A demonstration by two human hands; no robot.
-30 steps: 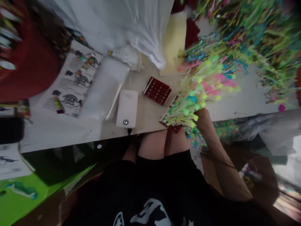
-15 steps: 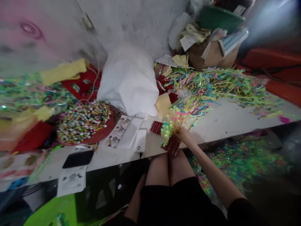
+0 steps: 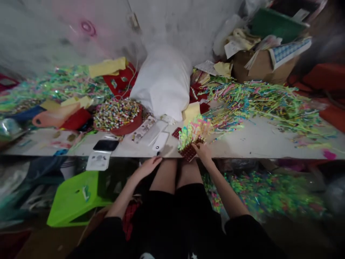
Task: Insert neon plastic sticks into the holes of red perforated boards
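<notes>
- Right hand [image 3: 204, 153]: fingers bent in at the right side of the dark red patterned piece [image 3: 188, 154], just under the neon bunch [image 3: 192, 132]. Can't tell if they're grasping the piece, the bunch or both.
- That red piece sits at the bench's [image 3: 231, 146] front edge, tilted to it, one corner poking over (probably to keep it close to the lap). The bunch overlaps it, likely so the small pieces stay together.
- Left hand [image 3: 149, 167]: just off the front edge, fingers loosely stretched near the black plug [image 3: 158, 153] of the white power bank [image 3: 161, 140]. Can't tell whether they're touching the cable.
- A second red piece [image 3: 176, 132] lies behind the first, partly covered by the bunch. Farther back there's a yellow card [image 3: 191, 112] in front of the white sack [image 3: 164, 79].
- Toward the left end, a red bowl [image 3: 134, 124] is heaped with small multicolored bits, the walls presumably stopping them rolling off. In front of it, a phone [image 3: 106, 145] lies near the front edge, beside printed cards [image 3: 98, 160] hanging over.
- Toward the right end, loose neon strands [image 3: 269, 104] spread along the back, leaving the front strip free for the arm, I'd guess.
</notes>
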